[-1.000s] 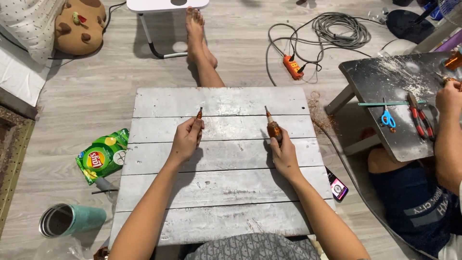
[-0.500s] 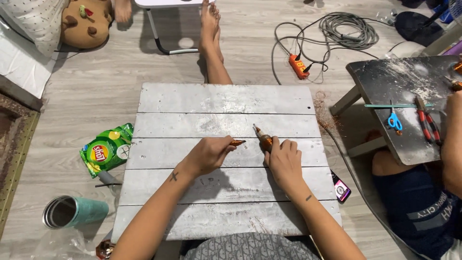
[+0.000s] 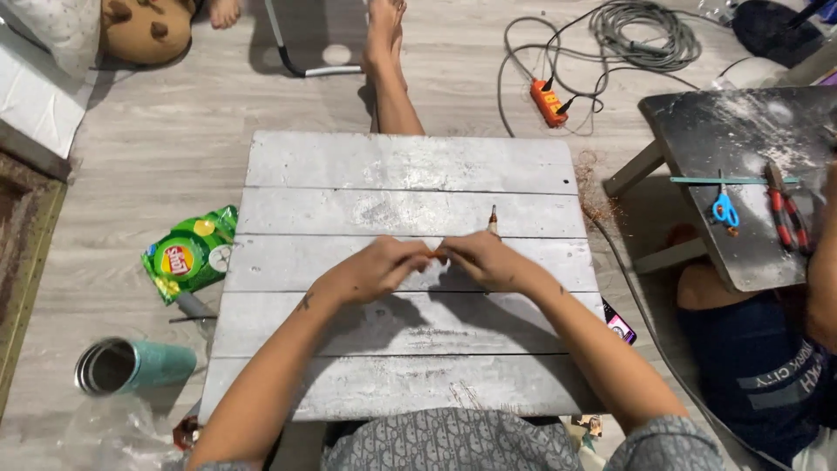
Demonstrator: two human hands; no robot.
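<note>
A whitewashed, rough-grained plank board [image 3: 410, 166] rests above a pale wood-look floor [image 3: 131, 157]. Near the board's middle, the left hand [image 3: 375, 269] and right hand [image 3: 484, 260] meet fingertip to fingertip, both pinched shut on a thin brown pointed tool [image 3: 493, 218] whose tip juts toward the far edge.

Left hand [image 3: 370, 269] and right hand [image 3: 488, 260] now meet
</note>
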